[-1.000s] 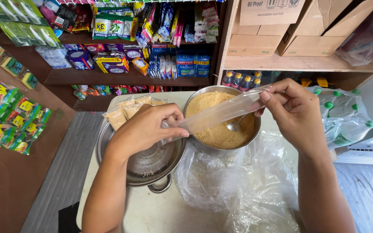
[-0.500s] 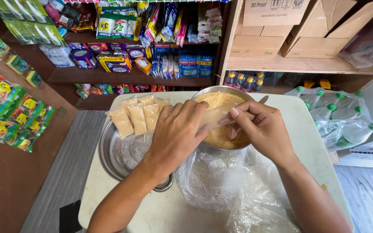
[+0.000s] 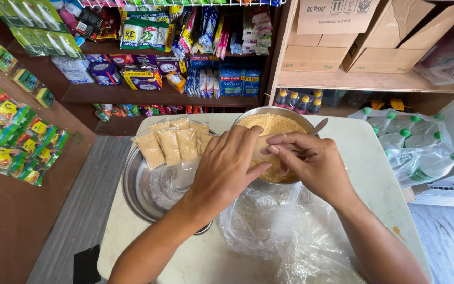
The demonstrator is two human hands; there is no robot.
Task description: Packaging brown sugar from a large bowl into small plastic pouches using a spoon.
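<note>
My left hand [image 3: 226, 169] and my right hand [image 3: 311, 162] meet over a metal bowl [image 3: 252, 113] full of tan granules [image 3: 271, 126]. Both pinch a small clear plastic bag [image 3: 262, 145] between them, and my fingers hide most of it. A spoon handle [image 3: 319, 126] sticks out of the bowl at its right rim. To the left, a wide metal basin [image 3: 130, 185] holds several filled, sealed packets [image 3: 172, 144] of the same granules, lined along its far side.
A heap of clear plastic bags [image 3: 290, 236] lies on the white table [image 3: 366, 158] in front of the bowl. Wrapped bottles [image 3: 421, 144] sit at the right. Shelves of packaged goods [image 3: 185, 58] and cardboard boxes [image 3: 337, 37] stand behind.
A second ago my hands held the long bag stretched out above the bowl. They have since come together and lowered over the granules, bunching the bag between them.
</note>
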